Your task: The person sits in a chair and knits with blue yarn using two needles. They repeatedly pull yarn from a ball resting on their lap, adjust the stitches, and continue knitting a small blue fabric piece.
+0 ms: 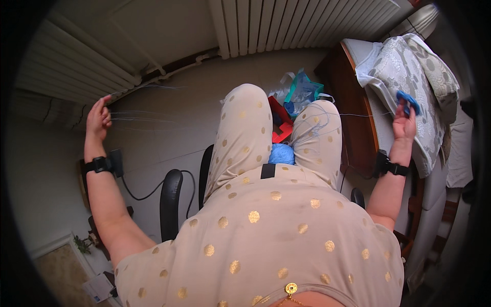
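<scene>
My left hand (pixel 100 119) is out at the left with its fingers curled. Thin pale-blue yarn strands (pixel 140 115) run rightward from it, blurred and fading over the floor. Far to the right, my right hand (pixel 406 121) grips a small blue yarn piece (pixel 409 103); whether it is knitted or just bundled is unclear. A single strand (pixel 364 115) stretches from there to my right knee, where loose loops of yarn (pixel 318 121) lie on the trouser leg. Between my thighs rests a blue yarn ball (pixel 282 154), its lower side hidden by my clothing.
Beyond my knees, a teal-edged clear bag (pixel 303 92) and a red box (pixel 282 132) sit on the floor. A wooden-sided sofa (pixel 356 84) with patterned cloth (pixel 406 73) stands right. Radiators (pixel 268 27) line the wall. A black chair armrest (pixel 171 203) is beside me.
</scene>
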